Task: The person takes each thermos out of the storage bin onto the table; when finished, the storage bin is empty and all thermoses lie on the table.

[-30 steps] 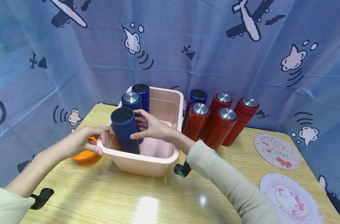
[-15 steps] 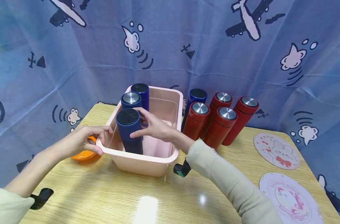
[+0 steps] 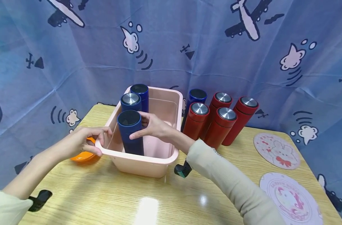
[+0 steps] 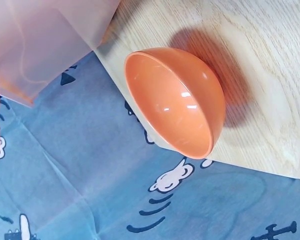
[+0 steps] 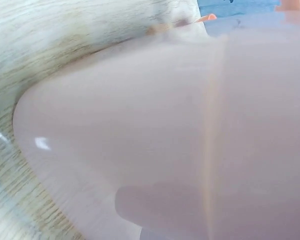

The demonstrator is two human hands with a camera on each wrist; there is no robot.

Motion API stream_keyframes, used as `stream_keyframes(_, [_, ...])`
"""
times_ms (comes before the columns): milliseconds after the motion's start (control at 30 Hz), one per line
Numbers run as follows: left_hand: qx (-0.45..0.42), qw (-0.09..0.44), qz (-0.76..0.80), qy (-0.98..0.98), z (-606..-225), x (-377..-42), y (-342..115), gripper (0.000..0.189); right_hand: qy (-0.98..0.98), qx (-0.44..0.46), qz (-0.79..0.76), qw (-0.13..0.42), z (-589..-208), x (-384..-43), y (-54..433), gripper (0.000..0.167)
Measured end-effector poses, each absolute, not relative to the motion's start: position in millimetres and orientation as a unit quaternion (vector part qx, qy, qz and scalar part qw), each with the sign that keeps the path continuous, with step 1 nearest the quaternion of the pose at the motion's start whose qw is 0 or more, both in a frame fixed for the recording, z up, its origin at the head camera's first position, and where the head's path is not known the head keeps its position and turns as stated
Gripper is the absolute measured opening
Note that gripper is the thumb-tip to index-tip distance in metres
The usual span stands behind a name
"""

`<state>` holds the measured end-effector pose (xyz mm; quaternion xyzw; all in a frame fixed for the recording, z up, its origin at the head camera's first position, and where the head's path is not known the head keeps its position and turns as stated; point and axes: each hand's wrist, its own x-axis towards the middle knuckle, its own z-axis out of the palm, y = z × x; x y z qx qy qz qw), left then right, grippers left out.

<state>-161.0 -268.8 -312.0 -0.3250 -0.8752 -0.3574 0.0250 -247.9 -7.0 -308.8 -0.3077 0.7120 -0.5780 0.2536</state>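
A pale pink plastic bin [image 3: 145, 168] stands on the wooden table in the head view. Its front left rim is pinched between the thumb and fingers of my left hand [image 3: 89, 139]. Inside, near the front left corner, my right hand [image 3: 154, 127] holds a dark blue thermos [image 3: 131, 137] with a black lid from its right side. The thermos is nearly upright; its base is hidden by the bin's front wall. Behind it in the bin are a blue thermos [image 3: 130, 101] with a silver lid and a brighter blue thermos [image 3: 143, 97] with a dark lid.
Right of the bin stand several red thermoses [image 3: 220, 128] and one blue thermos [image 3: 197, 93]. An orange bowl [image 4: 185, 100] sits left of the bin, near the table edge. Two round mats [image 3: 290, 198] lie at the right. A patterned curtain [image 3: 165, 37] hangs behind.
The dark blue thermos in my right hand has shifted a little to the right, closer to the silver-lidded one, and sits slightly straighter. My left hand has stayed on the rim.
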Motion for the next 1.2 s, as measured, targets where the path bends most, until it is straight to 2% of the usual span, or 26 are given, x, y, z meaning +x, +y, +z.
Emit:
stream_keyframes(233, [-0.324,0.028,-0.358,-0.875,-313.4,-161.5,-267.1,0.033,0.731,-0.303,-0.573,0.211,-309.6,-245.4,-5.0,0.059])
stream_keyframes(533, [-0.329,0.031,-0.352,-0.876,-314.4,-161.5,-264.2,0.033,0.753,-0.298,-0.559,0.179,-307.8,-243.2,3.6,0.058])
stream_keyframes(833, [-0.326,0.034,-0.355,-0.876,-314.5,-159.0,-264.5,0.034,0.743,-0.3,-0.573,0.173,-306.2,-240.1,9.9,0.06])
stream_keyframes(1200, [-0.339,0.07,-0.332,-0.878,-314.8,-156.5,-266.1,0.039,0.75,-0.297,-0.568,0.162,-303.3,-236.5,12.6,0.06])
